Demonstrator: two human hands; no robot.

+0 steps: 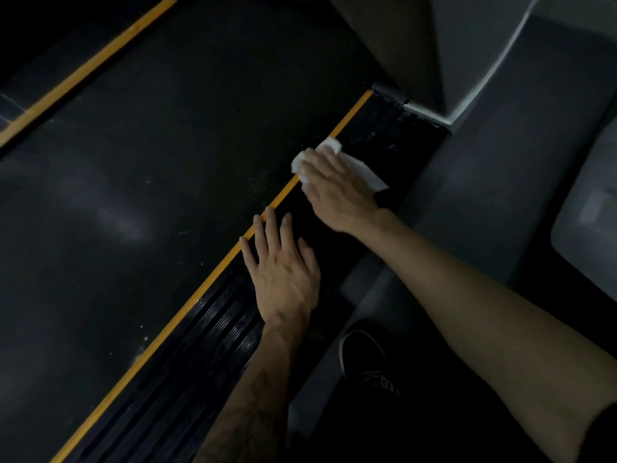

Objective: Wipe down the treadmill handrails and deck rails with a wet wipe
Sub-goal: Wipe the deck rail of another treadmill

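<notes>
White wet wipe [334, 162] under our flat right hand [337, 192]: we press evenly along the ribbed black deck rail [213, 332]; left hand [283, 272] braces, fingers straight.

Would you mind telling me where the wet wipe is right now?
In the head view, the wet wipe lies under the right hand, pressed flat on the ribbed black deck rail beside the orange stripe, ahead of the left hand.

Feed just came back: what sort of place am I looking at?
Likely a gym floor: a treadmill belt with yellow-edged ribbed side rail, grey flooring beside it. Right hand presses a wipe on the rail.
</notes>
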